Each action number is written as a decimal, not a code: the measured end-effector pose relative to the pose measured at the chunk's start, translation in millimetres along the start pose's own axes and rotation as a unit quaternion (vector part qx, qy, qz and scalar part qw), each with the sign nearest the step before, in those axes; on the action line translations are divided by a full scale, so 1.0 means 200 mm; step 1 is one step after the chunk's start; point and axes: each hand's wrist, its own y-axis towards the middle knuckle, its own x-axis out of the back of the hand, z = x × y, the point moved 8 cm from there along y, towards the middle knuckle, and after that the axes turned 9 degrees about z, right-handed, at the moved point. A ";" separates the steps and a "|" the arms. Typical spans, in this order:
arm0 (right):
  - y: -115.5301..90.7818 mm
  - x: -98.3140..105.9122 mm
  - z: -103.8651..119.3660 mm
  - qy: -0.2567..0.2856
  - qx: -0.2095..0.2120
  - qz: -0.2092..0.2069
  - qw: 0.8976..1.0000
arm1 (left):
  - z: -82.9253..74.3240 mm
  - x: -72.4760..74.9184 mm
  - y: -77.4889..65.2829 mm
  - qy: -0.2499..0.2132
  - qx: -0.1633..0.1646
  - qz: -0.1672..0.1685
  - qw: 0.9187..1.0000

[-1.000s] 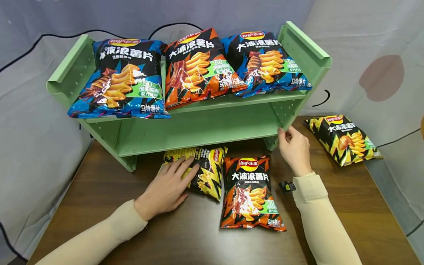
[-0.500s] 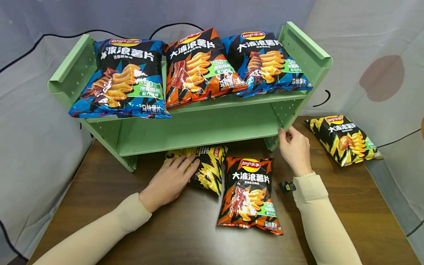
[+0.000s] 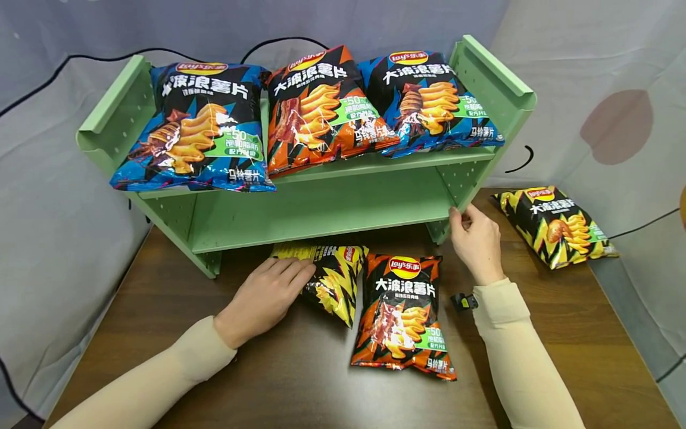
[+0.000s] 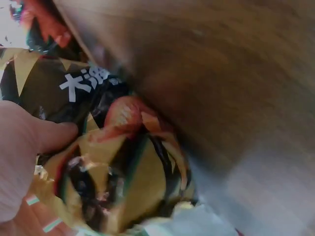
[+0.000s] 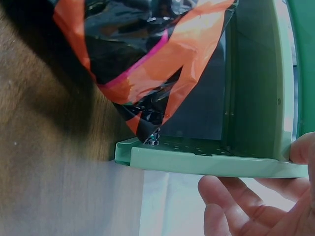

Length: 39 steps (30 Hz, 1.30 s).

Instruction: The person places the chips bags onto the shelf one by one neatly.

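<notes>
Below the green metal shelf (image 3: pixel 321 208), a yellow-and-black bag of chips (image 3: pixel 339 283) lies slanted on the table, partly under the lower board. My left hand (image 3: pixel 268 295) grips its left end, fingers bent over the top in the head view. The left wrist view has the thumb (image 4: pixel 56 135) pressing into the crumpled foil, with fingers underneath. My right hand (image 3: pixel 478 244) pinches the front edge of the shelf's right side panel (image 5: pixel 211 166), thumb on one side and fingers on the other. Between both hands lies an orange-and-black bag of chips (image 3: pixel 402 322), face up.
Two blue bags (image 3: pixel 198 125) (image 3: pixel 429 101) flank an orange bag (image 3: pixel 324 113) on the top board. Another yellow bag (image 3: pixel 560 226) lies right of the shelf. A black cable (image 3: pixel 161 50) runs along the curtain behind. A small black device (image 3: pixel 464 301) sits by the right cuff.
My left hand has gone from lying flat on the yellow bag to gripping its left end. The orange bag on the table shifted slightly toward me. My right hand stays on the shelf.
</notes>
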 end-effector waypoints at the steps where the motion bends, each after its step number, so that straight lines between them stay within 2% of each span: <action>1: 0.00 0.00 0.00 0.000 -0.001 0.000 1.000 | 0.00 0.02 -0.01 -0.012 0.000 -0.005 1.000; 6: 0.00 0.00 0.00 -0.001 -0.004 0.001 1.000 | 0.00 0.11 -0.05 -0.083 0.009 -0.023 0.996; 9: 0.00 0.00 -0.01 0.001 -0.007 0.003 1.000 | 0.01 0.17 -0.07 -0.138 0.023 -0.023 0.990; 11: 0.00 0.00 -0.01 0.002 -0.008 0.004 1.000 | 0.02 0.21 -0.08 -0.180 0.037 -0.024 0.983; 15: 0.00 0.01 -0.01 0.005 -0.008 0.005 1.000 | 0.05 0.27 -0.10 -0.269 0.068 -0.038 0.960; 17: 0.00 0.01 -0.01 0.005 -0.011 0.006 1.000 | 0.06 0.29 -0.11 -0.318 0.089 -0.043 0.943; 18: 0.00 0.01 -0.01 0.006 -0.011 0.006 1.000 | 0.07 0.29 -0.11 -0.347 0.100 -0.044 0.931; 20: 0.00 0.00 -0.01 0.006 -0.012 0.007 1.000 | 0.09 0.27 -0.12 -0.414 0.122 -0.040 0.901; 22: 0.00 0.00 -0.01 0.005 -0.010 0.007 1.000 | 0.10 0.23 -0.13 -0.484 0.145 -0.033 0.863; 27: 0.00 0.00 -0.01 0.003 -0.009 0.006 1.000 | 0.09 0.06 -0.15 -0.645 0.180 0.011 0.742; 29: 0.00 0.00 -0.01 0.004 -0.010 0.006 1.000 | 0.07 -0.03 -0.16 -0.698 0.199 0.043 0.687; 31: 0.00 0.00 0.00 0.003 -0.011 0.007 1.000 | 0.04 -0.12 -0.17 -0.731 0.219 0.072 0.642; 32: 0.00 0.00 0.00 0.004 -0.011 0.008 1.000 | 0.02 -0.16 -0.18 -0.749 0.229 0.088 0.616; 34: 0.00 0.00 0.00 0.004 -0.012 0.008 1.000 | -0.01 -0.25 -0.20 -0.772 0.244 0.118 0.575; 37: 0.00 -0.01 -0.01 0.003 -0.013 0.007 1.000 | -0.03 -0.35 -0.22 -0.786 0.258 0.149 0.542; 38: 0.00 -0.01 -0.01 0.003 -0.014 0.006 1.000 | -0.03 -0.37 -0.23 -0.785 0.264 0.156 0.538; 39: 0.00 -0.01 -0.01 0.002 -0.014 0.006 1.000 | -0.02 -0.39 -0.23 -0.778 0.271 0.161 0.544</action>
